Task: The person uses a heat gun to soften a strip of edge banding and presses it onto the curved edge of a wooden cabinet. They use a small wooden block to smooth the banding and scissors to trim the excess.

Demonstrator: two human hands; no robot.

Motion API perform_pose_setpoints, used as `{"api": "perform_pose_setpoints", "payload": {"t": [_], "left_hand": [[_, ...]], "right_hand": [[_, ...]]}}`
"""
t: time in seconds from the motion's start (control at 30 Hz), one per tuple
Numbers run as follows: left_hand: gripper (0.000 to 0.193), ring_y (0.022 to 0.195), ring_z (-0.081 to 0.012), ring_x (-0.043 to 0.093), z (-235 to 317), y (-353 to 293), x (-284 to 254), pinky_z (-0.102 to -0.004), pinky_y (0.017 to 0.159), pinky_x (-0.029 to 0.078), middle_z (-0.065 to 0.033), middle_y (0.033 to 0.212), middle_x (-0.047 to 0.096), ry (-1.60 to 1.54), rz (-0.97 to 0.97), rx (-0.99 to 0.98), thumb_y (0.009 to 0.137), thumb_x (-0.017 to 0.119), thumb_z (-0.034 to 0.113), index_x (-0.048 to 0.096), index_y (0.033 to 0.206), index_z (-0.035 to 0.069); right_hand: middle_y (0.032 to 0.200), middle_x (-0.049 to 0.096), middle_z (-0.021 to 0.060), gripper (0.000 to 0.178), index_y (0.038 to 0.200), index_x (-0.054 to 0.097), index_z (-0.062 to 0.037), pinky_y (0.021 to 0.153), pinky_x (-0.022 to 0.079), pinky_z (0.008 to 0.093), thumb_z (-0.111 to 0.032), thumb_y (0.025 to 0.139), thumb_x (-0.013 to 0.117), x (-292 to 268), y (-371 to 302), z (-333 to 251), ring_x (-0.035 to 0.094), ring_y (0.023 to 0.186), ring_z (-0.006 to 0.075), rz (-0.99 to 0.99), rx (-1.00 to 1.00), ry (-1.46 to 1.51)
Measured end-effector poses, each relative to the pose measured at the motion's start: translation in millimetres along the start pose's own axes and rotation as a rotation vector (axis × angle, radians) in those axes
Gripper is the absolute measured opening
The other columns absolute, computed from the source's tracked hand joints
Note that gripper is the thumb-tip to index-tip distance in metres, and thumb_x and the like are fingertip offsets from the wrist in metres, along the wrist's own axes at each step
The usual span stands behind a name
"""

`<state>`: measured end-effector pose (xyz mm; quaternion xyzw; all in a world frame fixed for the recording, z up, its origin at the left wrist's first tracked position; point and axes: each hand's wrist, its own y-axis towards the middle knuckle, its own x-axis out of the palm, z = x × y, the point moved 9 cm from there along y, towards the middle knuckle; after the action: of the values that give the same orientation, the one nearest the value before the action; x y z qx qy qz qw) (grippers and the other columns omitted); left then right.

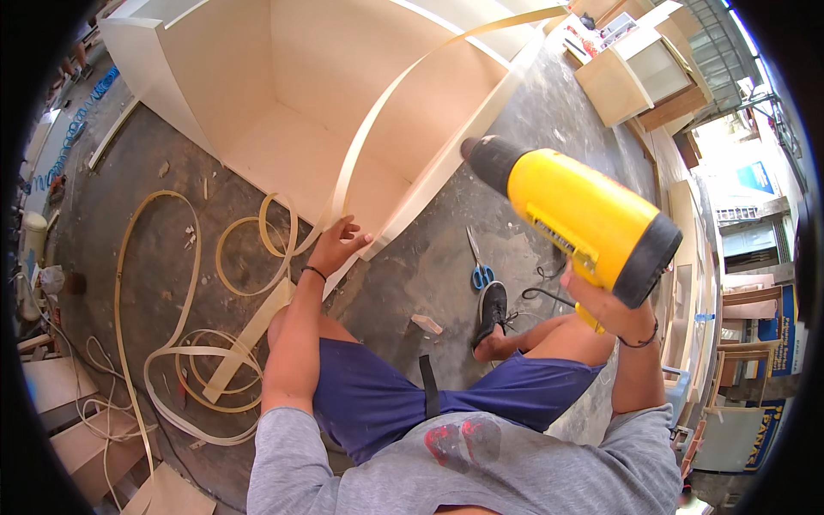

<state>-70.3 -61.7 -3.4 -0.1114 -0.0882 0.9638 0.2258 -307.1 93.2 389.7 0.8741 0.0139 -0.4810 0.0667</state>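
The pale cabinet lies open ahead of me; along it a long strip arches loose, its slack looped on the floor, so the edging seems barely begun, most left to fix. A yellow heat gun is raised, the right hand wrapped round its handle. The left hand, half curled, meets the strip; whether it pinches, I can't tell.

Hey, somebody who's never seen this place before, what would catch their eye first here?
Probably the bright yellow and black heat gun, held up in the right hand at right of centre. Next, the long pale strip arcing from beside the left hand across the big open box at the top. Blue-handled scissors stand out on the grey floor near the middle.
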Motion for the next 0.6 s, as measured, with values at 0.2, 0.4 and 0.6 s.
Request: {"api": "perform_pose_setpoints", "payload": {"t": [0.2,0.4,0.6], "left_hand": [[0.093,0.114,-0.026,0.057,-1,-3,13,-0.0372,0.097,0.045,-0.0166,0.123,0.06,0.085,-0.08,-0.009,0.07,0.075,0.06,0.047,0.134,-0.001],[0.086,0.119,-0.0267,0.055,1,1,41,-0.0378,0.098,0.044,-0.0147,0.124,0.061,0.016,-0.157,-0.018,0.069,0.075,0.061,0.055,0.129,0.002],[0.065,0.106,-0.0227,0.062,11,15,47,-0.0333,0.088,0.049,-0.0131,0.113,0.066,0.063,-0.093,0.113,0.076,0.074,0.049,0.061,0.122,0.004]], "right_hand": [[0.085,0.062,0.0033,0.023,0.102,0.06,-0.0022,0.064,0.049,0.0272,-0.004,0.08,0.068,-18,17,32,0.059,0.07,0.0117,0.056,0.365,0.282],[0.085,0.061,0.0049,0.031,0.107,0.057,0.002,0.063,0.048,0.0256,-0.008,0.079,0.066,-42,33,45,0.058,0.067,0.0114,0.139,0.394,0.333],[0.079,0.059,0.0057,0.033,0.109,0.055,0.0027,0.06,0.048,0.0255,-0.007,0.079,0.064,-58,53,62,0.058,0.062,0.0112,0.185,0.378,0.454]]}}
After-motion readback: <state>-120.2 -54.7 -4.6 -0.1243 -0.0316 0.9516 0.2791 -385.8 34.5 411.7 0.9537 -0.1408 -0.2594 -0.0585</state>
